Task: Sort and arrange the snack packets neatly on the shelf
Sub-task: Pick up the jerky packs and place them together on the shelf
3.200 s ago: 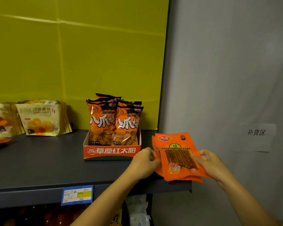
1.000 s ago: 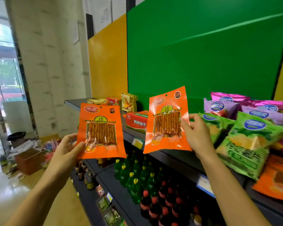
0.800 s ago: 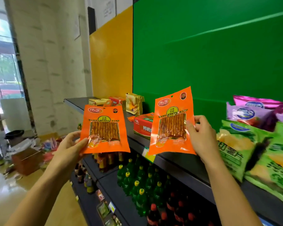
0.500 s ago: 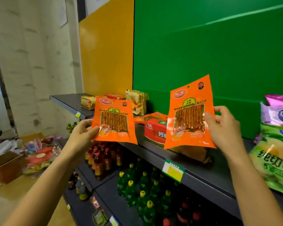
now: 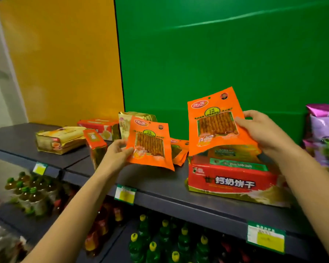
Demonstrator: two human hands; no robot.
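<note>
Each hand holds one orange snack packet with a clear window showing brown sticks. My left hand (image 5: pixel 115 152) grips the lower left corner of one orange packet (image 5: pixel 150 143), held low over the dark shelf (image 5: pixel 160 185). My right hand (image 5: pixel 262 131) holds a second orange packet (image 5: pixel 215 124) by its right edge, upright above a red biscuit pack (image 5: pixel 232 179). More of the same orange packets (image 5: pixel 179 150) lie flat on the shelf between the two held ones, partly hidden.
Gold and red biscuit packs (image 5: pixel 59 139) lie at the shelf's left, a red pack (image 5: pixel 96 147) stands by my left wrist. Purple and green bags (image 5: pixel 325 128) crowd the right edge. Bottles (image 5: pixel 165 240) fill the lower shelf. Price tags (image 5: pixel 124 194) hang on the front lip.
I have stepped closer along the shelf. Both hands carried their packets down and forward, so that they now hang just above the shelf, near the orange packets lying there.
</note>
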